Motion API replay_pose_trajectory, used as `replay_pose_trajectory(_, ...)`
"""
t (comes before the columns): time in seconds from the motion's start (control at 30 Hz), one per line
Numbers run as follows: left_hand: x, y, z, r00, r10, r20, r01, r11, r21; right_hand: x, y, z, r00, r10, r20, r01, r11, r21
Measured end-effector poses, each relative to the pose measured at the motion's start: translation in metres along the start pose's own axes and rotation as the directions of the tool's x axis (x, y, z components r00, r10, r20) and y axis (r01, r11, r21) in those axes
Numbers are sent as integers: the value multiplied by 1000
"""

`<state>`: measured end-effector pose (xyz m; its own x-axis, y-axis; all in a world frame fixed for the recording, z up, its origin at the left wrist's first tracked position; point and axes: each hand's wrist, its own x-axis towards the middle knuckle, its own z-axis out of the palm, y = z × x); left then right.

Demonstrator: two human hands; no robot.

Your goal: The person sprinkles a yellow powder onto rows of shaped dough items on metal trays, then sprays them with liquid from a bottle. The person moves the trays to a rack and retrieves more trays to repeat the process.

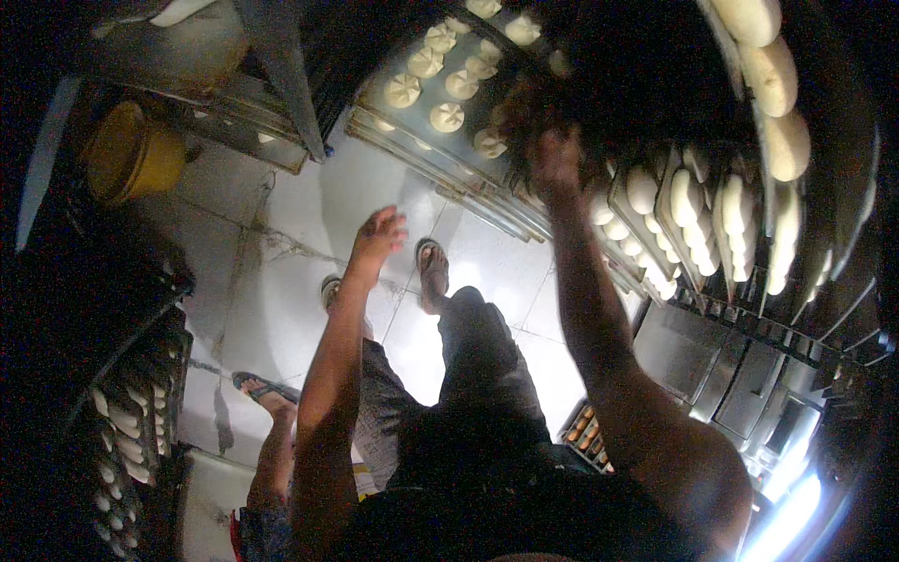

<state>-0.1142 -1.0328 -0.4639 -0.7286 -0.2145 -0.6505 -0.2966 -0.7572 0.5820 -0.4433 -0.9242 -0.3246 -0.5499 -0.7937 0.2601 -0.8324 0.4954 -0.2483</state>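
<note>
My left hand [381, 237] hangs in the air above the tiled floor, fingers loosely bent and apart, with nothing in it. My right hand [556, 156] is raised at the right edge of a metal baking tray [393, 125], partly lost in shadow and blur. Whether it grips the tray or anything else I cannot tell. Pale, pleated dough buns [447, 117] sit spaced apart on this tray. More tray edges [484, 211] show beneath it. To the right of my right hand, long pale dough rolls [685, 200] lie on stacked trays.
A yellow bucket [151, 158] stands at the left near another rack's tray [284, 154]. Dough pieces fill trays [130, 428] at lower left. Another person's sandalled foot [270, 395] is beside me. Browned breads [583, 428] and steel equipment [678, 351] are at the right.
</note>
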Motion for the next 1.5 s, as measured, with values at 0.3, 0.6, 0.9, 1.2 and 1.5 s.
replay_pose_trajectory(0.3, 93, 100, 51, 987, 143, -73, -158, 937, -311, 63, -27, 71, 982, -103, 156, 182, 705, -685)
replay_pose_trajectory(0.6, 82, 110, 51, 984, 175, -26, -170, 897, -408, 77, 3, 58, 970, 72, -231, -155, 919, -363)
replay_pose_trajectory(0.9, 31, 100, -10, 993, 51, 109, 12, 855, -518, -36, -170, 50, 725, 680, -109, -362, 510, 780)
replay_pose_trajectory(1.2, 64, 104, -11, 996, -30, 83, 73, 809, -583, -64, -240, 34, 544, 630, 553, 216, -743, 634)
replay_pose_trajectory(1.5, 158, 114, 7, 925, 6, 381, 254, 736, -628, -35, -188, 46, 576, 678, 456, 382, -717, 583)
